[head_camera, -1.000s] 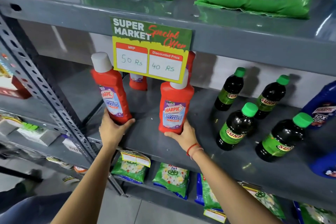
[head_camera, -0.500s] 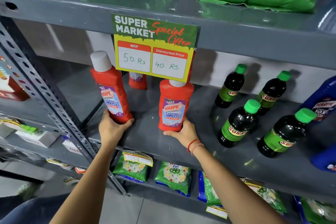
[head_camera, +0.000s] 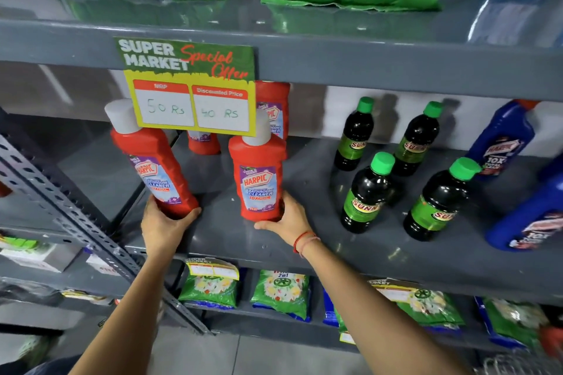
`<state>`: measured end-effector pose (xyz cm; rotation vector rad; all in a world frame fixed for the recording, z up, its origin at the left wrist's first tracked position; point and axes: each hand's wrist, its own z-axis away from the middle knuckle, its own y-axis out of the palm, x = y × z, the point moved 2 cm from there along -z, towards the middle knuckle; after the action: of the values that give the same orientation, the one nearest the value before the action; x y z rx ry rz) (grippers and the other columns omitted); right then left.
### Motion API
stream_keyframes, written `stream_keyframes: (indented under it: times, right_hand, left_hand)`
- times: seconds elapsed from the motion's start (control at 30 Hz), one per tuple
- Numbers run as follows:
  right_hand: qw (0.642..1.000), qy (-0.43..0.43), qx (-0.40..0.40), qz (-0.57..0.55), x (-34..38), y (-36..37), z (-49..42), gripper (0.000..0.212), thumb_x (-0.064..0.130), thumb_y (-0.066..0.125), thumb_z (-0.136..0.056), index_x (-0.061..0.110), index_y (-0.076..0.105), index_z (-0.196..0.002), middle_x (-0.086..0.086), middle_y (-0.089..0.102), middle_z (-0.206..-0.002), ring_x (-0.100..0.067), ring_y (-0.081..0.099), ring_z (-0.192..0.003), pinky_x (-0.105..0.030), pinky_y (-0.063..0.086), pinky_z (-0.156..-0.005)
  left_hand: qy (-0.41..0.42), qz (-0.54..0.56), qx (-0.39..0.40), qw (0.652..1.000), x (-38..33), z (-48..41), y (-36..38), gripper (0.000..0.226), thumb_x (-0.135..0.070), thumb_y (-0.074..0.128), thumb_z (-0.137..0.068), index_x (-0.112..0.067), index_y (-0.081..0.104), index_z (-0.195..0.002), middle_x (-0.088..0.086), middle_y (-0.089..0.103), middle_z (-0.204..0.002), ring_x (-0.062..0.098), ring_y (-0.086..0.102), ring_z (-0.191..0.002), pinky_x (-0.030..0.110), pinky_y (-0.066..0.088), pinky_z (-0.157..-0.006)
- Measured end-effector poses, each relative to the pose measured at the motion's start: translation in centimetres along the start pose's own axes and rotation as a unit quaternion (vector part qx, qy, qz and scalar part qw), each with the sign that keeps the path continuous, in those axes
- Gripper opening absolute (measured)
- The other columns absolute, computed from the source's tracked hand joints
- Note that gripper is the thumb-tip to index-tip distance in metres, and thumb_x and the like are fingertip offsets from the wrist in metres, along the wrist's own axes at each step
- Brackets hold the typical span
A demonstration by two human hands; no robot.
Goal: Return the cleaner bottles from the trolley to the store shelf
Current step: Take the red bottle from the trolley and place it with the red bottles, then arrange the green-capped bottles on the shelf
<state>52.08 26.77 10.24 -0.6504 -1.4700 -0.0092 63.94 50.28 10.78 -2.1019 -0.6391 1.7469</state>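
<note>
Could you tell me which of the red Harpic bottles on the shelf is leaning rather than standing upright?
The left red bottle, held at its base by the left hand, leans left. The one in the right hand stands upright.

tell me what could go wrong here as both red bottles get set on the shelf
1. The left red bottle, held at its base by the left hand, leans left near the shelf end; released tilted, it may topple.
2. The right red bottle in the right hand has its cap behind the price sign and could catch it.
</note>
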Motion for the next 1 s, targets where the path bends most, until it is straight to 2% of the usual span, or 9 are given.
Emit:
stream_keyframes:
  times: [0.07,0.13,0.27,0.4,0.5,0.6,0.7,0.83,1.0]
  right_hand:
    - [0.999,-0.005,-0.029,-0.026,-0.5,-0.9,1.4,0.075,0.018,0.086,-0.055,0.008,0.052,-0.121,-0.006,0.062,-0.12,-0.017,0.059,-0.107,-0.027,0.049,-0.092]
    - [0.997,-0.017,-0.059,-0.036,-1.3,-2.4,3.8,0.063,0.017,0.084,-0.06,0.009,0.057,-0.117,0.003,0.061,-0.113,-0.01,0.059,-0.1,-0.014,0.047,-0.085]
    - [0.984,-0.043,-0.173,-0.019,-4.1,-7.9,10.1,0.023,0.029,0.075,-0.071,0.04,0.062,-0.086,0.012,0.065,-0.091,-0.006,0.064,-0.082,-0.015,0.053,-0.068]
    - [0.939,-0.021,-0.344,0.007,-7.6,-15.4,14.7,0.031,0.021,0.077,-0.07,0.042,0.057,-0.081,0.011,0.06,-0.084,-0.012,0.062,-0.069,-0.012,0.05,-0.058]
    - [0.908,0.046,-0.416,0.032,-9.4,-20.1,15.1,0.054,0.018,0.085,-0.059,0.018,0.058,-0.106,-0.004,0.051,-0.09,-0.016,0.051,-0.075,-0.003,0.043,-0.067]
    - [0.931,0.097,-0.352,0.027,-10.2,-23.0,13.3,0.095,0.02,0.089,-0.051,0.004,0.042,-0.131,-0.013,0.047,-0.117,-0.019,0.051,-0.102,-0.007,0.036,-0.09]
    - [0.955,0.111,-0.272,0.035,-9.9,-23.9,11.5,0.101,0.027,0.089,-0.05,0.005,0.038,-0.134,-0.017,0.047,-0.135,-0.029,0.045,-0.126,-0.041,0.038,-0.107]
    - [0.963,0.101,-0.245,0.055,-9.7,-24.3,10.7,0.083,0.031,0.087,-0.052,0.011,0.048,-0.123,-0.012,0.061,-0.123,-0.026,0.055,-0.116,-0.033,0.043,-0.098]
    - [0.964,0.094,-0.242,0.048,-9.9,-24.5,10.8,0.076,0.032,0.085,-0.053,0.013,0.051,-0.118,-0.01,0.064,-0.119,-0.024,0.057,-0.112,-0.029,0.044,-0.094]
  left_hand:
    - [0.006,0.006,-0.006,1.0,-0.4,0.8,-0.3,0.082,-0.036,0.086,-0.051,-0.011,0.047,-0.119,0.018,0.06,-0.119,0.035,0.055,-0.11,0.049,0.046,-0.094]
    - [-0.003,0.02,-0.033,0.999,-0.5,2.8,-0.4,0.081,-0.034,0.08,-0.056,-0.003,0.045,-0.122,0.028,0.054,-0.121,0.04,0.047,-0.115,0.05,0.039,-0.1]
    - [0.04,0.076,-0.1,0.991,-2.7,10.9,1.7,0.056,-0.018,0.069,-0.072,-0.005,0.047,-0.122,0.027,0.05,-0.119,0.033,0.042,-0.113,0.036,0.032,-0.098]
    - [0.117,0.099,0.044,0.987,-7.3,18.0,8.1,0.038,-0.016,0.073,-0.074,-0.015,0.054,-0.108,0.012,0.056,-0.103,0.03,0.055,-0.094,0.02,0.036,-0.078]
    - [0.124,0.133,0.165,0.969,-11.3,20.1,13.1,0.059,-0.017,0.079,-0.069,-0.023,0.048,-0.118,-0.001,0.05,-0.113,0.015,0.051,-0.102,0.019,0.038,-0.086]
    - [0.083,0.145,0.233,0.958,-14.5,20.4,16.9,0.088,-0.024,0.083,-0.063,-0.011,0.035,-0.136,0.001,0.043,-0.13,0.012,0.043,-0.119,0.024,0.034,-0.097]
    - [0.072,0.141,0.253,0.954,-16.4,19.8,18.9,0.092,-0.029,0.085,-0.059,-0.015,0.036,-0.135,0.003,0.052,-0.132,0.013,0.049,-0.116,0.025,0.039,-0.092]
    - [0.085,0.094,0.248,0.96,-16.5,18.8,19.8,0.068,-0.035,0.083,-0.06,-0.019,0.05,-0.118,0.005,0.066,-0.116,0.023,0.061,-0.106,0.026,0.042,-0.078]
    - [0.1,0.074,0.247,0.961,-16.0,18.3,20.1,0.055,-0.034,0.083,-0.062,-0.018,0.056,-0.106,0.008,0.07,-0.109,0.021,0.063,-0.095,0.027,0.043,-0.074]
